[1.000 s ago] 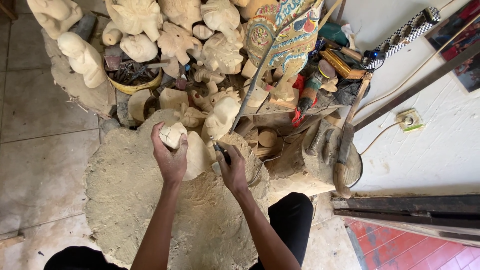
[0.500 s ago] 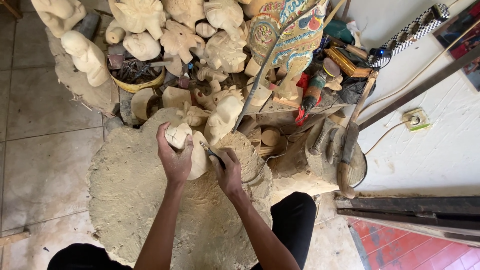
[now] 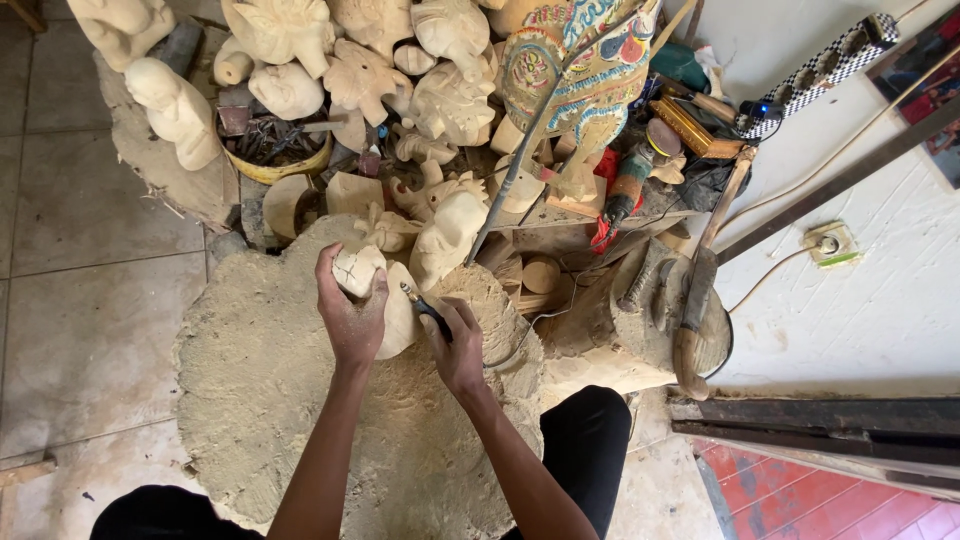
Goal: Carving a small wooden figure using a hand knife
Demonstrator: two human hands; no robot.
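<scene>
My left hand grips a pale, unpainted wooden carving and holds it upright on a big, sawdust-covered tree-stump block. My right hand is closed around a small rotary carving tool with a dark handle. Its metal tip touches the right side of the carving. A thin cable runs from the tool off to the right.
Several unpainted wooden figures are piled beyond the stump, beside a painted colourful carving and a yellow bowl of tools. A long-handled mallet rests on a smaller stump at right. A wall socket and tiled floor flank the workspace.
Both hands have shifted slightly with the carving, and the tool tip has stayed against the wood. The view has drifted a little.
</scene>
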